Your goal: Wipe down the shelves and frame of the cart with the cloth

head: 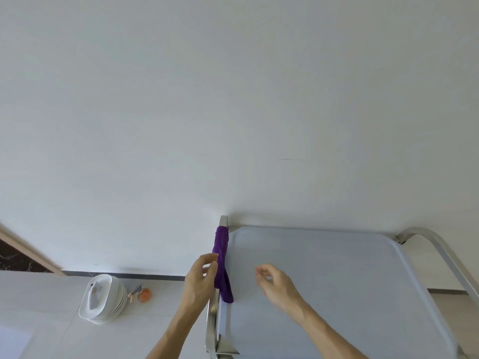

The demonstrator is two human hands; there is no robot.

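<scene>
A purple cloth [222,257] hangs draped over the steel side rail [213,317] on the left edge of the cart. The cart's pale grey top shelf [337,281] fills the lower right. My left hand [199,277] is just left of the cloth with loosely curled fingers at its edge; whether it touches the cloth is unclear. My right hand [274,281] hovers over the shelf, fingers loosely curled, holding nothing. A curved steel handle [440,252] rises at the cart's right side.
A stack of white dishes [103,299] stands on the floor to the left of the cart, with an orange spray bottle [142,294] lying beside it. A white wall fills the upper view. A wooden door frame [28,250] is at far left.
</scene>
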